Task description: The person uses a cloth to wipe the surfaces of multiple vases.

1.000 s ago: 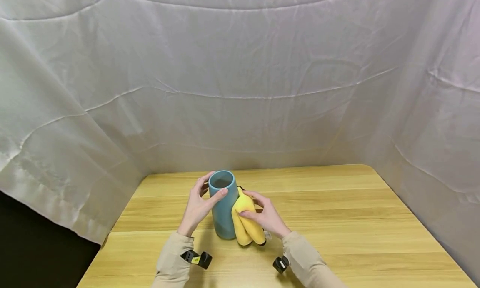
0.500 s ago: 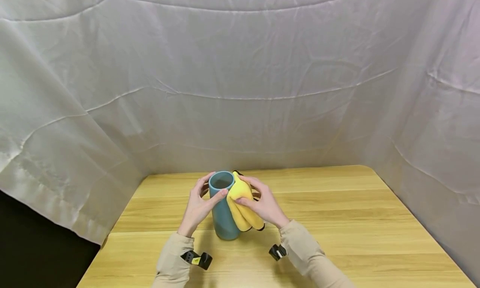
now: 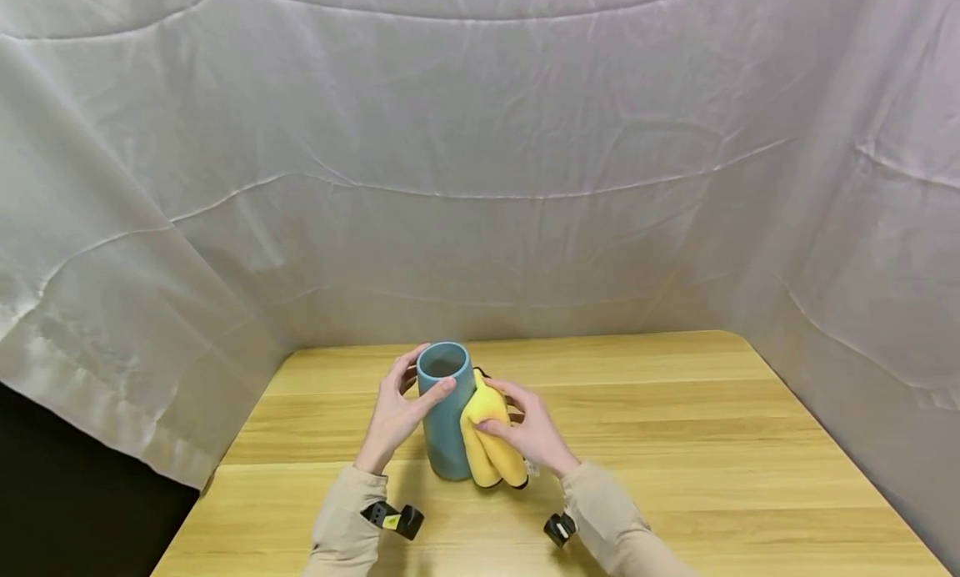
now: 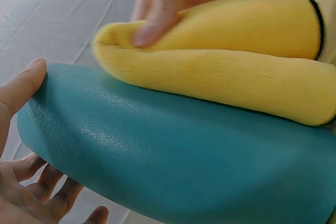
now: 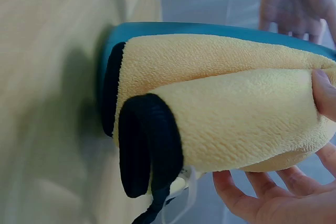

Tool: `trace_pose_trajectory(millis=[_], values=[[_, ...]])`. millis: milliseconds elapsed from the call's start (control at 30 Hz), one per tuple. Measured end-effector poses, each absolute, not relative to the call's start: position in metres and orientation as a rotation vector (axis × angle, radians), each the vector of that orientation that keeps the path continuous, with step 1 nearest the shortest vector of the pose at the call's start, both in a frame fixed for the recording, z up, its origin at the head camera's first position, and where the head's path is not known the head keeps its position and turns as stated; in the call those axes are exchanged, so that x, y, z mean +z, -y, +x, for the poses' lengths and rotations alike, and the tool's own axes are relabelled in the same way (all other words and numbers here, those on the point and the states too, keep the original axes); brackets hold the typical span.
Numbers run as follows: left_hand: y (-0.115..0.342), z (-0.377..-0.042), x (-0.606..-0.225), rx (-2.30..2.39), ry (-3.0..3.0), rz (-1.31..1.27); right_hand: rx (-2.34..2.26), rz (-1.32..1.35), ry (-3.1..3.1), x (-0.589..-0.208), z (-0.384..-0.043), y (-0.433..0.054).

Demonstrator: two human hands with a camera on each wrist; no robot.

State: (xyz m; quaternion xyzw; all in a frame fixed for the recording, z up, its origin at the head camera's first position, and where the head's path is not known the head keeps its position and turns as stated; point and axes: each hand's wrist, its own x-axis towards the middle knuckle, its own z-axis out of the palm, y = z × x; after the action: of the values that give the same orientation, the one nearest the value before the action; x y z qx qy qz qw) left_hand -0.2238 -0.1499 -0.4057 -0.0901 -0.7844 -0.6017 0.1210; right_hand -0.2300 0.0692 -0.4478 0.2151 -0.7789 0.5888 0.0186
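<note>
A tall blue-green vase (image 3: pixel 448 431) stands upright on the table, its round mouth facing up. My left hand (image 3: pixel 397 410) grips it near the rim, thumb on the near side and fingers round the far left. Against the vase's right side my right hand (image 3: pixel 528 431) holds a folded yellow cleaning cloth (image 3: pixel 491 452) with black edging, pinched near its top. Two folds of the cloth hang down along the vase wall, as the left wrist view also shows. From the right wrist, a black loop and a pale tag dangle at the cloth's lower end.
The wooden table (image 3: pixel 712 452) reaches out on both sides of the vase. Pale grey curtains (image 3: pixel 480 143) hang behind it and at its sides. A dark area (image 3: pixel 75 485) lies beyond the left edge.
The cloth and right hand rose along the vase's side toward the rim, then came back down to nearly where they were. The left hand and vase have stayed in place.
</note>
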Motion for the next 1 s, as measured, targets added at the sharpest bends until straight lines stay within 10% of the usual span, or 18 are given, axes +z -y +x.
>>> trace_pose_trajectory(millis=[1000], values=[[0.133, -0.216, -0.401, -1.602, 2.279, -0.193, 1.829, 0.681, 2.442, -0.467, -0.228, -0.071]])
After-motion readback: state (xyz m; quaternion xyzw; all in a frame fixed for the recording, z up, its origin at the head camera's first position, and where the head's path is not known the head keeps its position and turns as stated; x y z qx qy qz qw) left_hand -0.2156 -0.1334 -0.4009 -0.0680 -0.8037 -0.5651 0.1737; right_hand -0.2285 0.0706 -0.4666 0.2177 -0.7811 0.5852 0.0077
